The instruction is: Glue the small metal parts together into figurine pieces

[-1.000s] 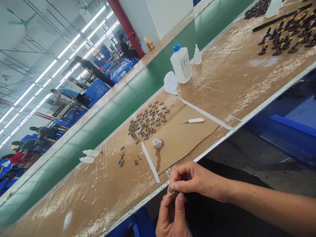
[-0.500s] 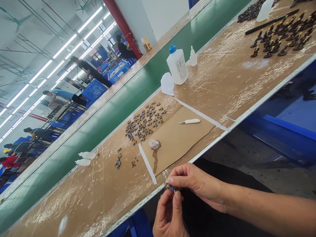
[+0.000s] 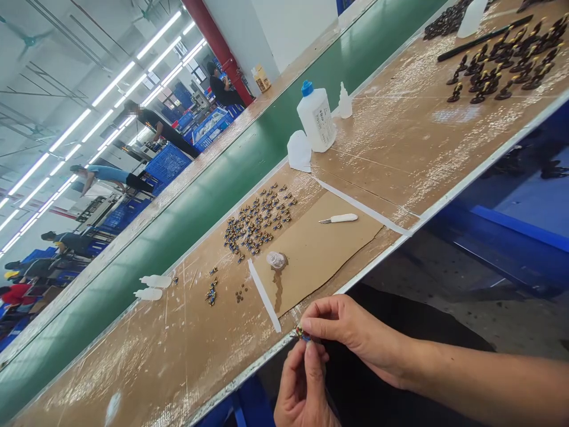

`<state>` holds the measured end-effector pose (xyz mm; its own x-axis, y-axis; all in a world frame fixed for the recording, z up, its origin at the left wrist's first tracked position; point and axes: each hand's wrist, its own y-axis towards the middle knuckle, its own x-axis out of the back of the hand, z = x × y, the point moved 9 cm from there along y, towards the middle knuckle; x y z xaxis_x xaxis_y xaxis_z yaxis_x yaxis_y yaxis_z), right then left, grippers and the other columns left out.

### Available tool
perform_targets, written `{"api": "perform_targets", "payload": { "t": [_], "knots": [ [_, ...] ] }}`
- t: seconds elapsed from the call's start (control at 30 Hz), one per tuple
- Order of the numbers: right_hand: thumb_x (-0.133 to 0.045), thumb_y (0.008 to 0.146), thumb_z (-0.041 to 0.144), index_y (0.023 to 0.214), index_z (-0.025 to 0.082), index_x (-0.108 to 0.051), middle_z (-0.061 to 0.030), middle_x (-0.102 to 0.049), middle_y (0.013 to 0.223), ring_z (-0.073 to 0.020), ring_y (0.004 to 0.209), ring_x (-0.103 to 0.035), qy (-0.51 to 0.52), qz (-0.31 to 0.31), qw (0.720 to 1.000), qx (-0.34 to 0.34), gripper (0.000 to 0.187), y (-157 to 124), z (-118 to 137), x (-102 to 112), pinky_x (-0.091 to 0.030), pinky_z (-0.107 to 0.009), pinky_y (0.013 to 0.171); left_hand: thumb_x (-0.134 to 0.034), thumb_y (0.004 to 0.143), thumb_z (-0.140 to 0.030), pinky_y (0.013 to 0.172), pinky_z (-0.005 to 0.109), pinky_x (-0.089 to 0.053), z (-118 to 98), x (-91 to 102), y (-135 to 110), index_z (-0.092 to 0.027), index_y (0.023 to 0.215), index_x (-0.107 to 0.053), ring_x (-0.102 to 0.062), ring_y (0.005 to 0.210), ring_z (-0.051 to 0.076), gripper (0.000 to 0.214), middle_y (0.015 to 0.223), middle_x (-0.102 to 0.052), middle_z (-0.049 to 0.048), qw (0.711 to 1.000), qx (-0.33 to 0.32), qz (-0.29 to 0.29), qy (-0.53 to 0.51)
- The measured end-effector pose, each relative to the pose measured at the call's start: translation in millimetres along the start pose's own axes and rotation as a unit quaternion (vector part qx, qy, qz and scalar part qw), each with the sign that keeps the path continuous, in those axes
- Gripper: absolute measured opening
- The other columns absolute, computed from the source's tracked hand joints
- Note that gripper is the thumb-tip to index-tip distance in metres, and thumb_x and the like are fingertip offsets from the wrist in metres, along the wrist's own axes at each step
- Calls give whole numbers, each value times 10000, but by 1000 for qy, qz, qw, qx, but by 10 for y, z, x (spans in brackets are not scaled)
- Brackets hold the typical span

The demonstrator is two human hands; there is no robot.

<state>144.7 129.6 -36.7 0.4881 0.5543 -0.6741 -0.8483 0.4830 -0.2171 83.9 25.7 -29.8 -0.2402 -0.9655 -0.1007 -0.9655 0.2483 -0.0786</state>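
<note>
A small painted figurine (image 3: 303, 334), blue with bits of red and yellow, is pinched between my two hands just off the table's near edge. My left hand (image 3: 302, 382) grips its lower side with thumb and fingers, from the bottom of the view. From the right, my right hand (image 3: 344, 323) closes thumb and forefinger on its upper side; fingertips cover much of it. Beyond my hands, a sheet of brown cardboard (image 3: 320, 249) bears a white-handled craft knife (image 3: 340, 219) and a small clear pot (image 3: 276, 260) beside a wet streak. Many similar blue-and-yellow figurines (image 3: 255, 222) lie behind it.
A white bottle with a blue cap (image 3: 317, 118) and a dropper bottle (image 3: 345, 102) stand farther back. Two white dropper bottles (image 3: 151, 287) lie left. Dark figurines on bases (image 3: 502, 65) crowd the far right. A green conveyor belt (image 3: 222, 166) runs behind; people work beyond it.
Both hands have stayed nearly in place, with the figurine turned slightly between the fingers. The whole view has shifted a little to the left.
</note>
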Motion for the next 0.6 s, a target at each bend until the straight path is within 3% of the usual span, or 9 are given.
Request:
{"api": "perform_targets", "payload": {
  "t": [0.2, 0.33, 0.47, 0.6],
  "knots": [
    [-655, 760, 387, 742, 122, -581, -5, -559, 644, -100, 573, -500, -60, -18, 996, 69, 275, -7, 42, 53, -409, -253, 591, -815, 549, -343, 543, 165, -534, 0, 38, -3, -186, 671, -712, -631, 523, 108, 223, 599, -691, -10, 999, -14, -11, 27],
    [-625, 799, 360, 742, 137, -622, -33, -585, 786, -136, 756, -540, -154, -33, 976, 153, 230, -79, 158, 80, -435, -269, 729, -787, 592, -370, 689, 230, -563, 75, 134, 13, -189, 726, -723, -681, 745, 181, 234, 763, -722, 25, 995, -58, -10, 85],
    [-598, 829, 328, 742, 147, -633, -36, -601, 806, -141, 796, -548, -187, -21, 962, 201, 203, -143, 228, 46, -432, -267, 769, -733, 675, -325, 831, 304, -537, -4, 172, 37, -199, 774, -721, -658, 913, 219, 161, 852, -723, 31, 970, -187, 21, 157],
    [-581, 849, 311, 790, 150, -644, -36, -611, 831, -133, 807, -563, -168, 1, 961, 220, 182, -155, 237, 35, -438, -257, 773, -649, 758, -189, 951, 421, -469, -190, 38, -24, -219, 887, -695, -670, 869, 193, 140, 878, -721, 11, 896, -358, 118, 233]
  ]
}}
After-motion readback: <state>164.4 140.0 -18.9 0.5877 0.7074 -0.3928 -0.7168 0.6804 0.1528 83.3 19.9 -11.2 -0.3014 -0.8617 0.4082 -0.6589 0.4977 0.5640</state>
